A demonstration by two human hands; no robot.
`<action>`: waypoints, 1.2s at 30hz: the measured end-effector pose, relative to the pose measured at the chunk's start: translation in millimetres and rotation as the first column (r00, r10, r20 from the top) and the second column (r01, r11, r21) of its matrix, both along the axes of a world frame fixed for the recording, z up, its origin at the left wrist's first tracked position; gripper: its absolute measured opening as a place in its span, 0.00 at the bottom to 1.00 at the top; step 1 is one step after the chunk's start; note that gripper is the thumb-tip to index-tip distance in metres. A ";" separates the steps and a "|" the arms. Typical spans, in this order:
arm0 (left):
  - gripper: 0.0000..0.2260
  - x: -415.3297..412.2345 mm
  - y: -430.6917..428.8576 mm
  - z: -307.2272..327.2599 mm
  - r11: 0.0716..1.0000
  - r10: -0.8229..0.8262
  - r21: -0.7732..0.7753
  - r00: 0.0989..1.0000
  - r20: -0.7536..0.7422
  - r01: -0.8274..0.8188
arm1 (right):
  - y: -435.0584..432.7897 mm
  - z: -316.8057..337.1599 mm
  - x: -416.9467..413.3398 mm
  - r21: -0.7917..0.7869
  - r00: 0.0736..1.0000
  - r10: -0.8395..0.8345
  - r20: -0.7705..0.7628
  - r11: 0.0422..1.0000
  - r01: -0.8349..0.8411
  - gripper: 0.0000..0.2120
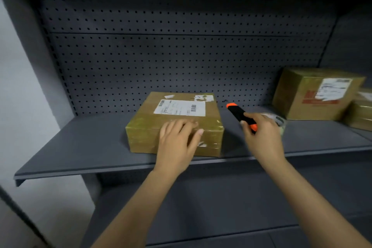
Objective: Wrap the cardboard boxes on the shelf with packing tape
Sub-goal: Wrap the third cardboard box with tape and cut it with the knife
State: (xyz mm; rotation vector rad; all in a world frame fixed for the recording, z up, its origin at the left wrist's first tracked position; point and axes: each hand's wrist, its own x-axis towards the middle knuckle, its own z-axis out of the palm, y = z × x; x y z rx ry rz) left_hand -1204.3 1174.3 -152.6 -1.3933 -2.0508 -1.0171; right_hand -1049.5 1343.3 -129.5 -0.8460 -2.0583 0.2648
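While the left hand (177, 137) lies flat, fingers straight, on its near top edge, the squat brown cardboard box (145, 127) with a white label (179, 107) sits on the grey metal shelf (80, 143), long axis left-to-right, label up. It looks stiff, light and tape-slick, so its side walls seem the best hold. Right of the box, the right hand (261, 135) clamps a black-and-orange cutter (238, 113), nose pointing back-left.

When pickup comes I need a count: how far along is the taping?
Done: the middle box shows glossy tape bands at its front. In hand: left hand presses it, right hand holds the cutter, tape roll behind. Left: tall box and low box at right, wrapping unclear.
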 end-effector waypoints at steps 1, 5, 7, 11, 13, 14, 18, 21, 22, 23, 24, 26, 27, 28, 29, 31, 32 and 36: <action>0.20 -3.2 -1.4 0.7 1.000 0.030 0.001 0.999 0.020 -0.030 | 2.9 -3.7 -0.7 0.003 1.000 -0.010 0.009 1.000 0.010 0.12; 0.15 -8.3 -8.5 2.8 0.991 0.128 0.035 0.991 0.047 -0.130 | 10.0 -20.8 -9.6 -0.019 0.998 -0.024 0.052 1.000 0.025 0.12; 0.14 -8.3 -10.4 2.0 0.990 0.139 0.033 0.990 0.035 -0.140 | 11.5 -31.2 -15.1 -0.036 0.994 -0.024 0.107 0.999 0.028 0.12; 0.13 -1.7 -14.0 4.7 0.983 0.168 0.057 0.984 0.060 -0.172 | 16.9 -49.2 -21.1 -0.059 0.982 0.019 0.186 0.998 -0.008 0.12; 0.14 7.0 -15.2 5.1 0.987 0.141 0.070 0.987 0.078 -0.147 | 21.5 -53.9 -21.4 -0.086 0.978 0.041 0.203 0.996 -0.024 0.13; 0.15 12.9 -15.2 5.1 0.990 0.121 0.065 0.989 0.082 -0.127 | 23.6 -54.6 -21.4 -0.091 0.979 0.055 0.197 0.995 -0.037 0.13; 0.23 35.6 -6.1 1.3 0.992 0.117 0.040 0.990 0.077 -0.120 | 25.8 -44.9 -20.1 -0.007 0.972 0.216 0.091 0.976 -0.216 0.14; 0.24 43.3 3.4 -1.0 0.980 0.185 0.051 0.977 0.109 -0.191 | 23.4 -29.5 -21.5 0.030 0.912 0.404 0.079 0.913 -0.407 0.19; 0.22 44.6 4.4 -1.2 0.978 0.191 0.063 0.974 0.123 -0.199 | 23.6 -25.1 -23.1 0.028 0.878 0.468 0.099 0.881 -0.473 0.23; 0.20 45.7 3.7 -1.0 0.977 0.191 0.074 0.973 0.134 -0.202 | 23.8 -20.7 -25.1 0.021 0.840 0.527 0.129 0.846 -0.533 0.27; 0.18 46.6 1.3 -0.9 0.976 0.193 0.078 0.971 0.141 -0.205 | 24.2 -17.3 -27.6 0.008 0.804 0.571 0.165 0.815 -0.580 0.31; 0.16 47.9 -8.2 1.4 0.969 0.225 0.067 0.963 0.145 -0.237 | 24.4 -12.9 -33.6 -0.009 0.757 0.610 0.234 0.780 -0.626 0.35; 0.16 48.1 -14.9 2.8 0.963 0.253 0.059 0.956 0.150 -0.264 | 23.8 -12.2 -36.8 -0.006 0.745 0.616 0.257 0.771 -0.636 0.36; 0.17 48.4 -22.3 4.1 0.954 0.282 0.057 0.946 0.160 -0.294 | 22.5 -11.9 -39.6 0.002 0.733 0.623 0.271 0.762 -0.648 0.35; 0.17 48.7 -30.1 4.9 0.944 0.308 0.063 0.935 0.177 -0.323 | 20.0 -11.6 -42.2 0.012 0.719 0.635 0.282 0.747 -0.664 0.34; 0.16 49.1 -46.3 5.1 0.925 0.353 0.070 0.912 0.210 -0.374 | 11.9 -11.7 -47.0 0.039 0.685 0.665 0.298 0.708 -0.705 0.31; 0.16 49.5 -53.9 4.7 0.914 0.377 0.068 0.900 0.217 -0.400 | 6.9 -11.9 -49.6 0.049 0.666 0.681 0.305 0.687 -0.725 0.29; 0.16 44.6 -81.9 3.4 0.859 0.488 0.035 0.837 0.249 -0.511 | -14.7 -14.7 -62.2 0.081 0.582 0.742 0.332 0.592 -0.802 0.25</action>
